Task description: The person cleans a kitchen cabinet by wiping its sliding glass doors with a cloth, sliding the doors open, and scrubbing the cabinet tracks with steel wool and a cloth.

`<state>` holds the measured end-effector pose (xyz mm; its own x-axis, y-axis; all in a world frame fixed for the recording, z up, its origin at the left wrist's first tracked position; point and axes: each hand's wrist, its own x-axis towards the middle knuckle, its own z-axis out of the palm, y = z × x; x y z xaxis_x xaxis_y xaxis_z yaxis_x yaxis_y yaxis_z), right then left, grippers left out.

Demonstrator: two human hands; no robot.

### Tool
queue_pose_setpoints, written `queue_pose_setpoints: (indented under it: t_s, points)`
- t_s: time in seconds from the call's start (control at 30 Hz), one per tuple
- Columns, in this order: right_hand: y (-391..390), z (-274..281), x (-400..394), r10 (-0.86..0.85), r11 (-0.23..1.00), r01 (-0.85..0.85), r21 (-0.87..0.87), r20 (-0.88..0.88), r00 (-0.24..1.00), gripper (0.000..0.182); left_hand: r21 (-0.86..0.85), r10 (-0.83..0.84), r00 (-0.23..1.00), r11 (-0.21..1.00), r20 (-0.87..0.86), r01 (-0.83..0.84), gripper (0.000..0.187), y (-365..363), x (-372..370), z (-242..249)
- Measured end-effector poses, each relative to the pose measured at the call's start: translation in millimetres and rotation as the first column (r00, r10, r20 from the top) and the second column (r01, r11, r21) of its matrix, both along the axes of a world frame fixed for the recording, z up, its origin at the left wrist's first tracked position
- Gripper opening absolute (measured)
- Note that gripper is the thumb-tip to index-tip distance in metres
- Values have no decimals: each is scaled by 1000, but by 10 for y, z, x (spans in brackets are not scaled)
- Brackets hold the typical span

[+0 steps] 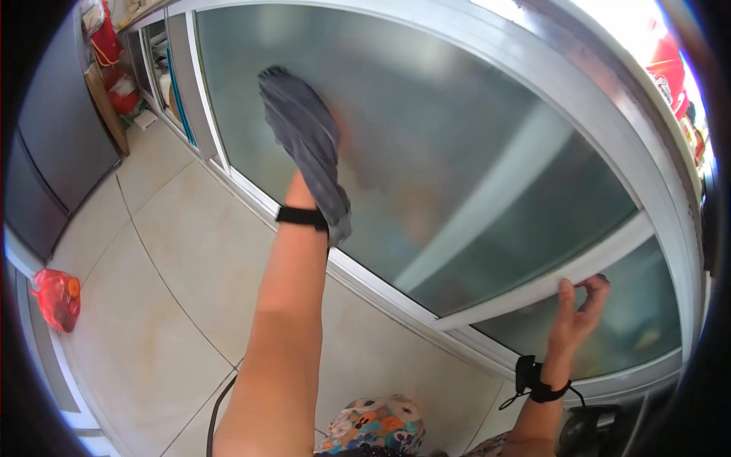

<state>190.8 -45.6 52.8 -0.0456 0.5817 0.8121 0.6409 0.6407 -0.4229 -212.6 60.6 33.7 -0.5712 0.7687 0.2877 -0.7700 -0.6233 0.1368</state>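
A grey cloth (301, 126) drapes over my left hand and lies against the frosted glass door (426, 145) of a low cabinet. The cloth hides the fingers, and its loose end hangs down beside my wrist. My right hand (580, 308) is at the white door frame (533, 288), thumb against the bar and fingers curled at its edge. Another glass panel (640, 305) shows behind that hand. Each wrist wears a black strap.
Pale floor tiles (167, 251) run along the cabinet. A red plastic bag (57, 301) sits at the left, below a grey appliance or cabinet (61, 114). Red items (122, 91) stand in the far corner. A dark object (590, 430) is low at the right.
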Motion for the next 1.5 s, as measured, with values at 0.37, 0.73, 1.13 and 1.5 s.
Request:
queue_pose_setpoints:
  t_s: [0.37, 0.73, 1.13, 1.5]
  points:
    - [189, -205, -160, 42, 999, -42, -7, -61, 997, 26, 138, -789, 562, 545, -247, 827, 55, -65, 1514, -219]
    - [227, -160, -254, -5, 1000, 7, 27, -69, 998, 29, -412, 4, 1000, 911, 12, 1, 65, -100, 198, -1163]
    - [188, -121, -292, 22, 998, -17, 63, -79, 997, 28, 13, 340, 254, 621, -905, -784, 50, -315, 1815, -1055]
    - [168, -87, -284, 18, 999, -16, 32, -57, 998, 28, -647, -131, 958, 760, -254, -68, 39, -761, 1951, -2817]
